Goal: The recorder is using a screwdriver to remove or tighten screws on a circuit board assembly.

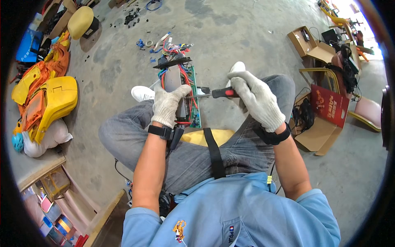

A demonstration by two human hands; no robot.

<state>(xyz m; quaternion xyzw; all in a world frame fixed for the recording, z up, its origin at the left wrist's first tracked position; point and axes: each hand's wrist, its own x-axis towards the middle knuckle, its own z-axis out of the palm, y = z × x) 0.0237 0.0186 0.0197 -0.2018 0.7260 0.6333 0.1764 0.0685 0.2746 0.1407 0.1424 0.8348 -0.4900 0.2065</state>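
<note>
Between my legs stands an open electronics unit (174, 78) with a grey metal casing, a green circuit board (194, 82) along its right side and many coloured wires (175, 48) at its far end. My left hand (168, 103), in a white knit glove, grips the unit's near left part, with the thumb lying across its top. In my gloved right hand (258, 98) is a screwdriver (224, 92) with a red and black handle. Its shaft points left, over the circuit board toward my left thumb. Exactly what the tip touches is hard to make out.
Blue connectors (140, 43) and small black pieces (131, 17) lie on the concrete floor ahead. Yellow and orange plastic shells (55, 103) are piled at left, near a yellow stool (81, 22). Cardboard boxes (314, 142) with cables and a chair (367, 113) stand at right.
</note>
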